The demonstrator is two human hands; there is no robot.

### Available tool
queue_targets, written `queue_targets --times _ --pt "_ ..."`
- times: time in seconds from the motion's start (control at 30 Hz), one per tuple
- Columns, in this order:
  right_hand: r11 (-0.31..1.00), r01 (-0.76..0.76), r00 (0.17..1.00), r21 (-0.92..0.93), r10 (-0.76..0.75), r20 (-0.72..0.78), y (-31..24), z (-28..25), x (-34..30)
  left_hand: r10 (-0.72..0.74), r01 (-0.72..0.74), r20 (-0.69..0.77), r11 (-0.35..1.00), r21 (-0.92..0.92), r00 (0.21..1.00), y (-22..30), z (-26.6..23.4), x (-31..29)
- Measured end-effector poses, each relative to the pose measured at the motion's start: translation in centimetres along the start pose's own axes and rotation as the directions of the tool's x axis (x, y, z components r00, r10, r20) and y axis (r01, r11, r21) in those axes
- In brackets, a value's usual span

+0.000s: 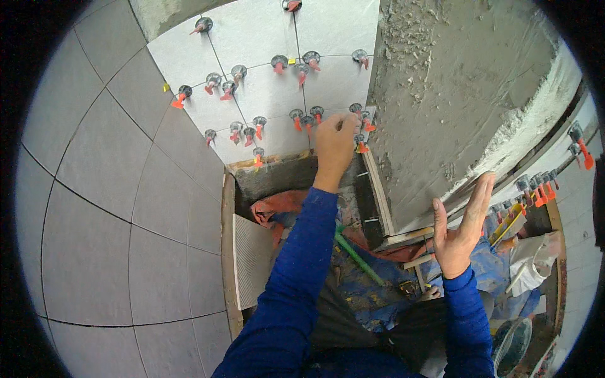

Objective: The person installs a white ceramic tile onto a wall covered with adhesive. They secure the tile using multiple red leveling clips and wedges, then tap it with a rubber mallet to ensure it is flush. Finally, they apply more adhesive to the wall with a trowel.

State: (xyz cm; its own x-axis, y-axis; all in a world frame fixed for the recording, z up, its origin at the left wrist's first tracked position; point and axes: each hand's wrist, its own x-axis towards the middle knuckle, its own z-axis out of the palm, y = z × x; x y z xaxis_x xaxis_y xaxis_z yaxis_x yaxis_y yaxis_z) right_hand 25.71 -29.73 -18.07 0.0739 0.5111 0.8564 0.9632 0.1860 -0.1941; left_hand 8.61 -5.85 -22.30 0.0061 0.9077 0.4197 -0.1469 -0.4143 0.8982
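My left hand is closed, its fingers curled together at the right edge of the light grey wall tiles. Its fingertips reach in among tile levelling clips with round grey bases and red handles; one such clip sits just below them. What lies between the fingers is hidden. My right hand is held up with its fingers stretched and holds nothing. It is in front of the lower right edge of the wet grey mortar, and I cannot tell whether it touches. More levelling clips line the tile joints.
Larger grey tiles cover the left side. Below are a ribbed tile, a green bar, a blue sheet and orange cloth. A wooden strip edges the mortar. At right are a white bag and a bucket.
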Motion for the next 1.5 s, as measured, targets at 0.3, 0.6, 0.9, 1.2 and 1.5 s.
queue_targets --times 0.3,0.6,0.9,1.2,1.5 --pt "0.914 -0.067 0.998 0.399 0.055 0.044 -9.6 1.4 6.3 -0.084 0.079 -0.038 0.989 -0.127 0.996 0.3 -2.3 1.5" --pt "0.923 -0.369 0.928 0.113 0.373 -0.017 -4.2 18.6 25.0 -0.185 0.165 -0.08 0.963 -0.213 0.98 0.9 -6.1 2.8" --pt "0.964 -0.243 0.969 -0.107 0.235 -0.082 -5.3 18.7 26.6 -0.013 -0.006 -0.136 0.991 -0.136 0.991 0.9 -5.1 4.0" --pt "0.952 -0.3 0.953 -0.068 0.302 0.023 -11.6 19.5 25.6 -0.156 0.12 -0.123 0.958 -0.261 0.98 0.6 -5.3 3.9" --pt "0.907 -0.417 0.9 -0.067 0.422 0.113 -12.4 20.4 24.9 -0.197 0.141 -0.136 0.93 -0.339 0.971 0.6 -6.7 4.0"
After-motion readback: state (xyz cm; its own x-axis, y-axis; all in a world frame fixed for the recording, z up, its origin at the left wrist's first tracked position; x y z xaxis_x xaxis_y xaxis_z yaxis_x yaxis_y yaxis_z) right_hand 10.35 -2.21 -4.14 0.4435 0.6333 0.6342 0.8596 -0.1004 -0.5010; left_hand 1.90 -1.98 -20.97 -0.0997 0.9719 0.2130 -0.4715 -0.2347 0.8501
